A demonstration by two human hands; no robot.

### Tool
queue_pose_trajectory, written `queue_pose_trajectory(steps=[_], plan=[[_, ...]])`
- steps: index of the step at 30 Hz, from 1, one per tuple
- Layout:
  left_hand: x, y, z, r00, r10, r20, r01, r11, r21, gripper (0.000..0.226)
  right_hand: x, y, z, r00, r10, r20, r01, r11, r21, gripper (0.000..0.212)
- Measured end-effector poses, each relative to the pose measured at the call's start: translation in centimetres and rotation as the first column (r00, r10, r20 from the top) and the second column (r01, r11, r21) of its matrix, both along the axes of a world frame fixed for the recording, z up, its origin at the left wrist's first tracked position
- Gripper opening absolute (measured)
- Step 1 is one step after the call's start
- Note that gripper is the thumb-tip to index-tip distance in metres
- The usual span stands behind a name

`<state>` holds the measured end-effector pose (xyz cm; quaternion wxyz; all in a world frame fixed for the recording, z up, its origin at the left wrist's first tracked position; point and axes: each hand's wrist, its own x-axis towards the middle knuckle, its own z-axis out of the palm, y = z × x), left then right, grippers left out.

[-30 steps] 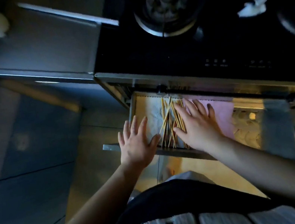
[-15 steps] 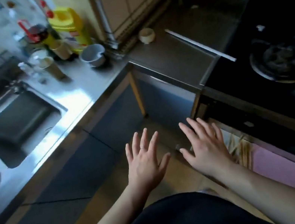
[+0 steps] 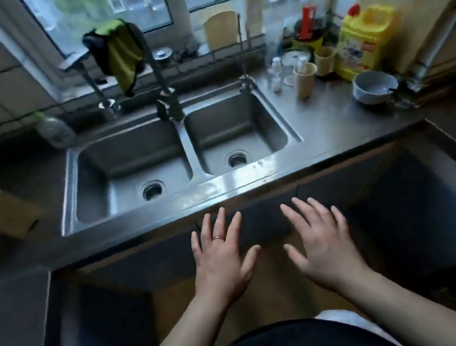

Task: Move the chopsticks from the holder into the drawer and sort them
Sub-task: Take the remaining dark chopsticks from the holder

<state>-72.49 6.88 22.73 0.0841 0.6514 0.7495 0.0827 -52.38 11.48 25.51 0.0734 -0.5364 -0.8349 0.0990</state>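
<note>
Hands off chopsticks, view now double sink (image 3: 181, 156)

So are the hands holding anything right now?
No, nothing. The left hand and the right hand are both open, fingers spread, in front of the sink.

A sink (image 3: 166, 209) is sitting in the tabletop (image 3: 334, 123), with a faucet (image 3: 168, 104) standing behind its divider and a cloth (image 3: 122, 54) hanging over it. Right of the sink, a cup (image 3: 306, 81), a jug (image 3: 365, 40) and a bowl (image 3: 373, 86) are standing on the tabletop. The left hand (image 3: 221, 262) and right hand (image 3: 321, 244) are hovering side by side before its front edge.
</note>
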Motion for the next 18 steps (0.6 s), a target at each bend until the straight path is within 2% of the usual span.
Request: queue_pose_trajectory(steps=[4,8,12,18], plan=[[-6.1,-2.4,0.4,0.977,0.212,0.033,-0.212,0.977,-0.002,0.074,-7.0,1.5,0.5,0.98,0.197,0.018,-0.197,0.98,-0.006,0.074],[-10.6,-4.3,0.6,0.916,0.395,0.064,-0.397,0.918,0.013,0.077,-13.0,2.8,0.3,0.926,0.377,0.011,-0.377,0.926,-0.024,0.073],[-15.4,-5.4,0.5,0.819,0.566,0.095,-0.57,0.821,0.017,0.076,-19.9,4.7,0.2,0.838,0.546,0.001,-0.546,0.837,-0.034,0.07],[-21.9,-4.9,0.6,0.668,0.74,0.078,-0.744,0.668,0.022,0.074,-29.7,8.3,0.5,0.716,0.697,-0.039,-0.698,0.715,-0.034,0.069]])
